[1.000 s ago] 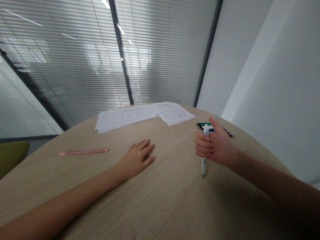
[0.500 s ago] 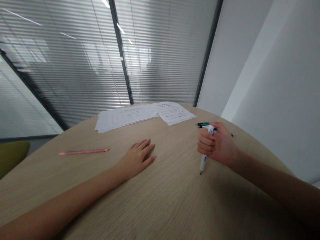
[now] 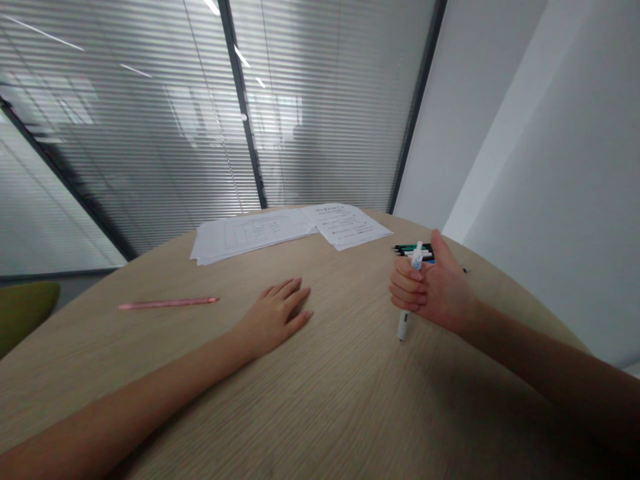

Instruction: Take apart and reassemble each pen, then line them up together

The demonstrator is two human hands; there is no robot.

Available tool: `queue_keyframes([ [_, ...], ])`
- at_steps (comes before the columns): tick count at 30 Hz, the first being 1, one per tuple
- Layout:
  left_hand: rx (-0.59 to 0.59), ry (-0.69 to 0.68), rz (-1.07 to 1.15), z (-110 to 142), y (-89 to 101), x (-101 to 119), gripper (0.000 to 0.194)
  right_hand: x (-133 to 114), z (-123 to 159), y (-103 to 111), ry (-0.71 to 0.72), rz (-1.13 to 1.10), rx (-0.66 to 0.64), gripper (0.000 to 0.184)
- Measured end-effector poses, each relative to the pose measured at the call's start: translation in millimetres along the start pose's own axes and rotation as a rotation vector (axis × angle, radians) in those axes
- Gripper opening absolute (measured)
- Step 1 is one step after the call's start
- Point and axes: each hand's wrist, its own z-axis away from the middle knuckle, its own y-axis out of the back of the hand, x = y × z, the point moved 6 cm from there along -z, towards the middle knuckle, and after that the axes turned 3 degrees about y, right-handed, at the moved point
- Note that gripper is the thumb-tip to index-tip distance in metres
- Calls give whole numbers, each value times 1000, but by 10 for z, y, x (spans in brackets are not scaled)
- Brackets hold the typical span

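My right hand is wrapped in a fist around a white click pen, which stands nearly upright over the table. My thumb is lifted off the pen's top and points upward. No dark point shows at the pen's lower end. My left hand lies palm down on the wooden table, fingers spread, holding nothing. To its left lies a pink pencil. Behind my right hand is a bunch of pens, green, black and white ones among them, partly hidden by the fist.
Toward the table's far edge lie several printed sheets: a stack and an overlapping page. A yellow-green chair stands at the left. Blinds hang beyond the table, and a white wall rises on the right.
My right thumb has lifted off the pen's top. The dark tip at the pen's lower end no longer shows. My right hand has shifted slightly left; my left hand stays still.
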Motion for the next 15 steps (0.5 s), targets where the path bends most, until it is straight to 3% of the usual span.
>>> queue_keyframes([
  [10,3,-7,-32,13,-14,-10,47,17,9,72,-21,-3,28,42],
  [15,7,-6,-9,13,-3,-1,47,-18,0,87,33,-21,18,35],
])
